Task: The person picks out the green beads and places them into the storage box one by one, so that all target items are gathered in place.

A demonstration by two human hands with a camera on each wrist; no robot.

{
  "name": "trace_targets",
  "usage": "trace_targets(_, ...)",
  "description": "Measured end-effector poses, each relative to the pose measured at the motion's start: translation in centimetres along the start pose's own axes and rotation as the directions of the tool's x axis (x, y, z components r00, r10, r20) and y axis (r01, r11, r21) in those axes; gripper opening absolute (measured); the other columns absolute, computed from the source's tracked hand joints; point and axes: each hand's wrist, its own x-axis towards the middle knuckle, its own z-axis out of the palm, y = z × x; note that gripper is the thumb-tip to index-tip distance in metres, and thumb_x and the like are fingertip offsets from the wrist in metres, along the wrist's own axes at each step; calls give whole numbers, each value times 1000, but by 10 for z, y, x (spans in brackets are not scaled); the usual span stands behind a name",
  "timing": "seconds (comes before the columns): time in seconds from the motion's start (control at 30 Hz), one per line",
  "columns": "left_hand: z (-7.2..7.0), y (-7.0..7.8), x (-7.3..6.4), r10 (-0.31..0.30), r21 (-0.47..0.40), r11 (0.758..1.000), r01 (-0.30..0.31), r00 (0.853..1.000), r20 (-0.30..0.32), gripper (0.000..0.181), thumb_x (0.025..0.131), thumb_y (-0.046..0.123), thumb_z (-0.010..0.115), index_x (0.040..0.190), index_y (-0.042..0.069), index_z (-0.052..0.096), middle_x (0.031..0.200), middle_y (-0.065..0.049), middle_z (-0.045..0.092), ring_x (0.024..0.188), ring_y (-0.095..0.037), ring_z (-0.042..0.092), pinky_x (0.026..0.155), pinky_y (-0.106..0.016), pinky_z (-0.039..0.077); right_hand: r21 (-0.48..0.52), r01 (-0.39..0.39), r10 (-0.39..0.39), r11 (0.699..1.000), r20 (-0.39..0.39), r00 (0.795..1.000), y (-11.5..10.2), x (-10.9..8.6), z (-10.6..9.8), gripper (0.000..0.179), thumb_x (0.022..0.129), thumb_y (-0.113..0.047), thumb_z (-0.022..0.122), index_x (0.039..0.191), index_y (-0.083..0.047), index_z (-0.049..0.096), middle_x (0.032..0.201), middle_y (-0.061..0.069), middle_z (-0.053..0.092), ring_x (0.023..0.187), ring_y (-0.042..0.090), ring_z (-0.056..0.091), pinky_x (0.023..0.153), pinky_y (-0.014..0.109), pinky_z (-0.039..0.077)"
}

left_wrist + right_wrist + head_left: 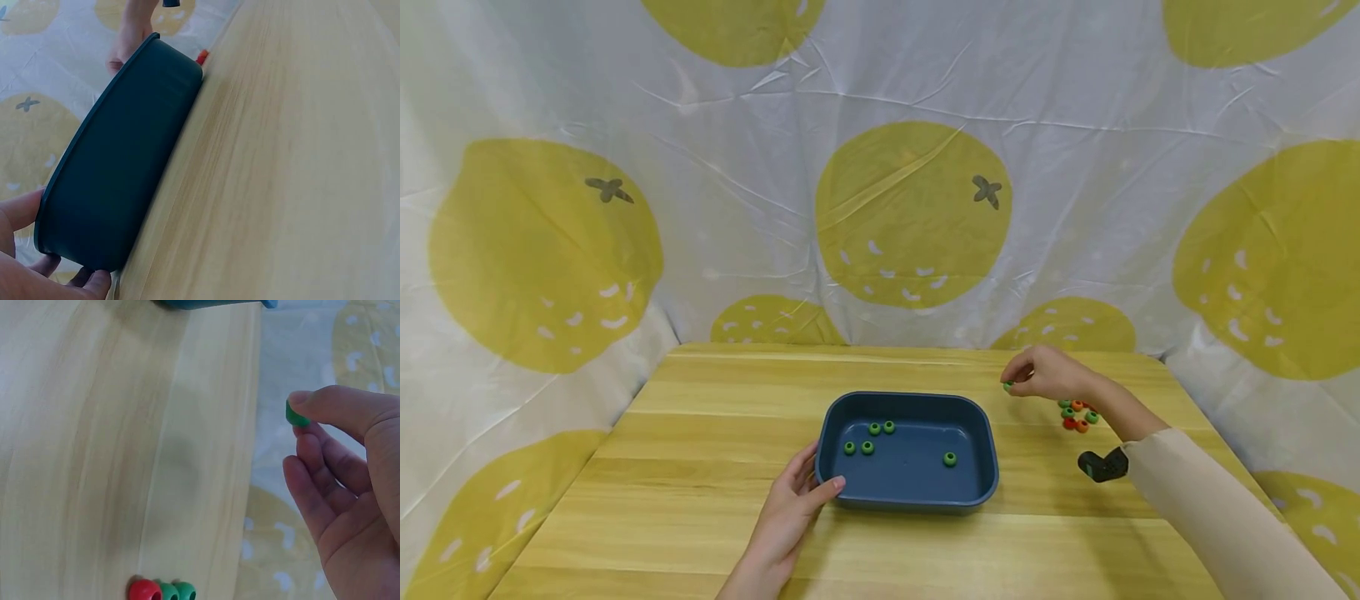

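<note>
A blue rectangular tray point(910, 505) stands on the wooden table in the head view, with several green beads point(950, 459) on its floor. My left hand point(790, 504) grips the tray's left end, thumb over the rim and fingers around the outside wall. Between thumb and fingertip, my right hand point(1051, 373) pinches a green bead point(296, 416), held above the table to the right of the tray. Below and right of that hand lies a loose cluster of red, orange and green beads point(1082, 426), partly hidden by the wrist. The right wrist view shows a red bead point(144, 590) beside green ones.
A black strapped device point(1102, 467) sits under the right forearm at the sleeve's edge. Behind the wooden table point(700, 467) hangs a white curtain point(880, 92) printed with yellow lemons, closing off the back and both sides.
</note>
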Motion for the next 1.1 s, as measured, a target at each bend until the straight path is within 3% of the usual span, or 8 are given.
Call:
trace_targets(0.63,3,-6,-2,5,6,1000,-5,1000,18,78,91,3,78,158,3,38,159,-23,38,141,-39,41,101,-33,48,16,100,-100,995,34,994,-31,21,7,14,95,-13,76,108,-9,80,101,-4,74,89,14,68,81,37,58)
trace_targets(1.1,0,1,-1,28,-9,1000,-28,999,23,78,93,1,75,160,10,37,157,-23,41,134,-36,47,93,-27,50,2,194,-193,981,111,975,-63,58,12,14,94,-10,75,107,-5,79,100,-2,75,86,13,70,78,35,58)
